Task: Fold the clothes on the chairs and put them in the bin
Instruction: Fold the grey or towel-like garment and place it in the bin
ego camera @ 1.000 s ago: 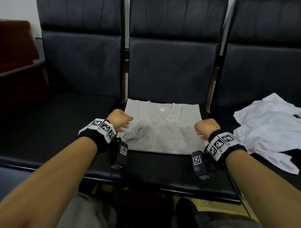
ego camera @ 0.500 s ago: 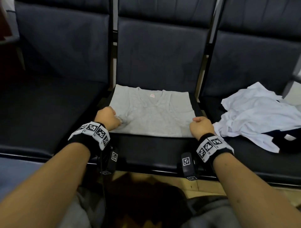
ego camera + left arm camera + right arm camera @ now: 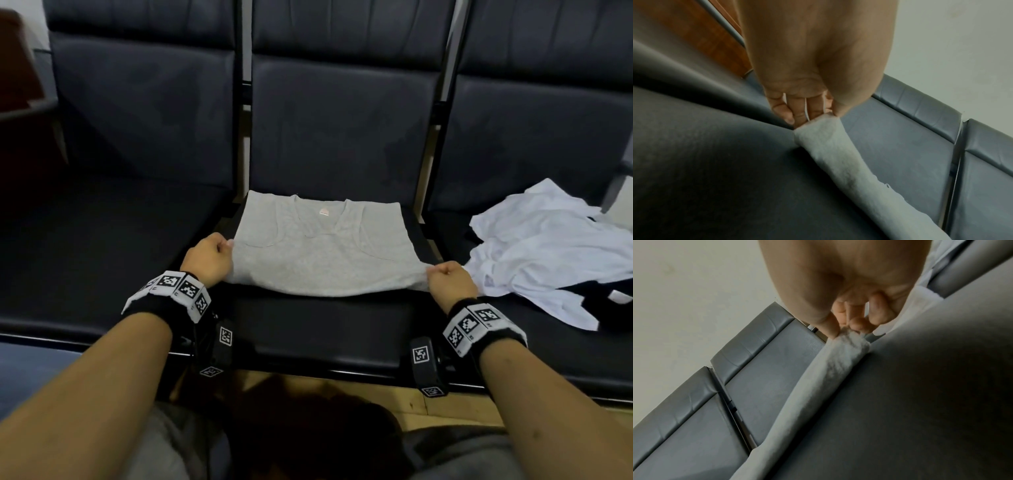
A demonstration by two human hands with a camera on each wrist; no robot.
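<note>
A grey tank top (image 3: 322,253) lies folded on the middle black chair seat (image 3: 308,329), neckline and label toward the backrest. My left hand (image 3: 219,251) pinches its near left corner, and my right hand (image 3: 442,274) pinches its near right corner. The left wrist view shows my left hand (image 3: 813,116) gripping the grey tank top (image 3: 838,155) at its folded edge, lifted slightly off the seat. In the right wrist view my right hand (image 3: 846,331) grips the grey tank top (image 3: 834,366) the same way. No bin is in view.
A crumpled white garment (image 3: 548,246) lies on the right chair seat, over a black garment (image 3: 613,301). The left chair seat (image 3: 102,246) is bare. Chair backrests rise behind. A strip of wooden floor (image 3: 411,404) shows below the seat's front edge.
Both hands moved out to the near corners of the grey tank top, took hold of them, and the near edge is now stretched between them and slightly raised.
</note>
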